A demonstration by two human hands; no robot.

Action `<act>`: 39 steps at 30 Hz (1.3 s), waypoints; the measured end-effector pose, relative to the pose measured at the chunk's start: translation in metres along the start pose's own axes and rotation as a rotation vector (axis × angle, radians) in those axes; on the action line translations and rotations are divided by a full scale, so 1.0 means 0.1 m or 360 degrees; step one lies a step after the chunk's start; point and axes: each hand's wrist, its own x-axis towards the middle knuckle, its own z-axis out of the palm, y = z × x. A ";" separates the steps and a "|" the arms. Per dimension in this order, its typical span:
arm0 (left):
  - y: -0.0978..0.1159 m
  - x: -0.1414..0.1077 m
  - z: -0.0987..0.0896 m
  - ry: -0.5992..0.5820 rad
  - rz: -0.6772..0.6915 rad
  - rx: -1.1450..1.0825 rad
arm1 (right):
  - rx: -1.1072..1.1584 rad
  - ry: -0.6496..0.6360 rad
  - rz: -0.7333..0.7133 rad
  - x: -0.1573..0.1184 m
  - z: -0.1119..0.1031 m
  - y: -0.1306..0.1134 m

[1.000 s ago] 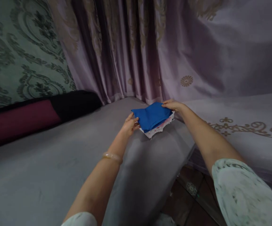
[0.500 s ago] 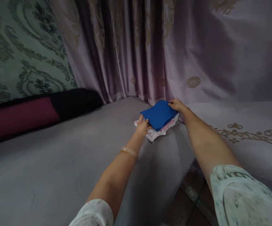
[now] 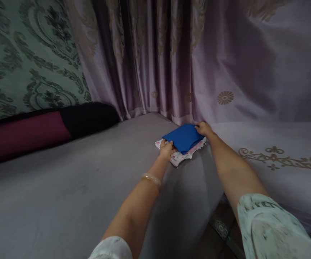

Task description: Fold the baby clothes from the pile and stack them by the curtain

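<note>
A folded blue cloth (image 3: 184,137) lies on top of a small stack of white and pink patterned cloths (image 3: 179,158) at the far corner of the grey bed surface. My left hand (image 3: 166,149) grips the blue cloth's near left edge, its fingers partly tucked beneath it. At the far right corner of the same cloth, my right hand (image 3: 203,129) pinches the edge. A pale bangle sits on my left wrist.
Purple curtains (image 3: 182,72) hang behind the grey bed (image 3: 63,194). Along the patterned green wall rests a long black and maroon bolster (image 3: 50,127). To the right is pale fabric with brown embroidery (image 3: 275,157); dark floor tiles (image 3: 220,230) show below.
The blue cloth now lies lower and flatter on the stack, with both hands still at its edges. The whole view has shifted slightly.
</note>
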 end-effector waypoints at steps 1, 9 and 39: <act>-0.01 -0.02 0.01 0.0025 0.0016 -0.0006 | -0.0013 0.0000 0.0015 -0.03 0.02 -0.01; -0.17 -0.12 -0.03 -0.0039 0.0399 0.0465 | -0.0282 0.0230 0.0007 -0.33 0.14 -0.26; 1.12 -2.07 -3.37 0.0491 0.0862 0.2414 | 0.0257 0.0078 -0.0060 -0.07 0.63 -0.65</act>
